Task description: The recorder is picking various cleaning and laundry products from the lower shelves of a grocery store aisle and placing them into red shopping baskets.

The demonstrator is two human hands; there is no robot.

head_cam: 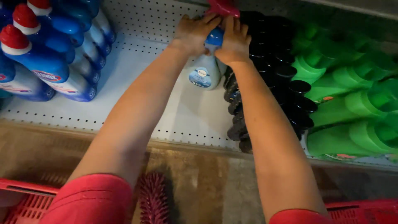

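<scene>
A white spray bottle (205,72) with a blue neck and a round blue label stands on the white perforated shelf (137,49). Both my hands are wrapped around its top. My left hand (194,32) grips the neck from the left side. My right hand (234,41) covers the neck from the right, fingers reaching up to a pink trigger head (223,7) at the top edge of the view. The bottle's upper part is mostly hidden under my fingers.
Blue bottles with red caps (45,62) fill the shelf's left end. Black bottles (282,70) stand in rows right of the spray bottle, and green bottles (352,108) beyond them. A red basket (29,199) sits below, with a pink bristly brush (154,199) beside it.
</scene>
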